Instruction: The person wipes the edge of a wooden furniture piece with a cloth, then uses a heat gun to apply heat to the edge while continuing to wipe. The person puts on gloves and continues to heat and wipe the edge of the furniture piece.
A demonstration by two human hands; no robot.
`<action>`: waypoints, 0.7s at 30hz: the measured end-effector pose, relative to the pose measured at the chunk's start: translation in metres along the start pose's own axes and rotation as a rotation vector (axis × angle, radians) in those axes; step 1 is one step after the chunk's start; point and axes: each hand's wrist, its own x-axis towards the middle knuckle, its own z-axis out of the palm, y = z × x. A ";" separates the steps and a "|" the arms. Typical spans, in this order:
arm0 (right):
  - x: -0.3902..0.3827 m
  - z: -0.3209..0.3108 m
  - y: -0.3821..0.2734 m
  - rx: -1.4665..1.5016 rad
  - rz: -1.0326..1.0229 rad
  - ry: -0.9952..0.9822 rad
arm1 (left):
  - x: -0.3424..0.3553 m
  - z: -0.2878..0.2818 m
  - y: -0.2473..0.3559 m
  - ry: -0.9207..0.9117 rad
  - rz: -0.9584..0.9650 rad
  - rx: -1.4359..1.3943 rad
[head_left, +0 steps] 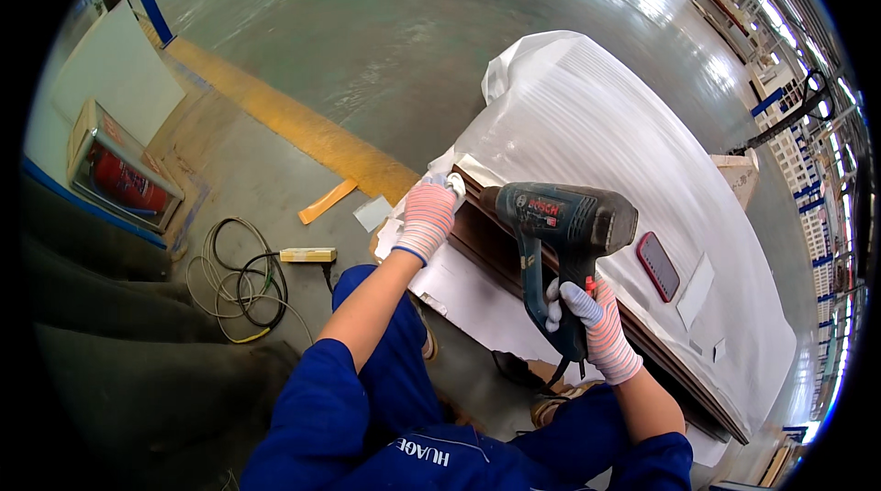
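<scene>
My right hand (601, 326), in a striped glove, is wrapped round the handle of a dark blue-green heat gun (564, 216). The gun's nozzle points left, toward my other hand. At the near-left end of a stack of long brown strips (491, 232) is my left hand (429, 216), also gloved. Its fingers are curled in at the strips' end, and what they pinch, if anything, is hidden. White foam wrapping (587, 115) spreads beyond the strips, with white sheeting (468, 284) on the near side.
A red-cased phone (658, 266) and a pale card (696, 292) lie on the wrapping. Coiled cable (240, 280) and a yellowish power strip (307, 255) are on the floor at left. An orange strip (328, 203) lies near a boxed fire extinguisher (124, 181).
</scene>
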 end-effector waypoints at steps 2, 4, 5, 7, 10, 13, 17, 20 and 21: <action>-0.004 -0.003 -0.002 0.004 -0.010 0.001 | 0.010 0.000 -0.012 -0.137 -0.088 0.057; -0.013 -0.006 -0.005 -0.005 -0.025 0.019 | 0.009 0.000 -0.033 -0.109 -0.141 0.072; -0.018 -0.007 -0.008 -0.010 -0.032 0.020 | 0.004 0.009 -0.052 -0.015 -0.159 0.058; -0.026 -0.015 -0.010 0.037 -0.021 0.009 | 0.003 0.006 -0.052 0.074 -0.115 0.059; -0.041 -0.024 -0.008 0.079 -0.006 0.031 | -0.007 0.006 -0.038 0.092 0.116 0.051; -0.051 -0.031 -0.005 0.098 -0.025 0.062 | -0.004 -0.001 -0.017 0.183 0.177 0.080; -0.063 -0.042 -0.001 0.059 -0.024 0.025 | 0.008 -0.003 -0.012 0.057 0.267 0.154; -0.068 -0.047 -0.001 0.085 -0.027 0.062 | 0.012 -0.010 -0.004 0.002 0.302 0.213; -0.069 -0.047 -0.002 0.097 -0.029 0.078 | 0.012 -0.010 -0.006 -0.013 0.318 0.214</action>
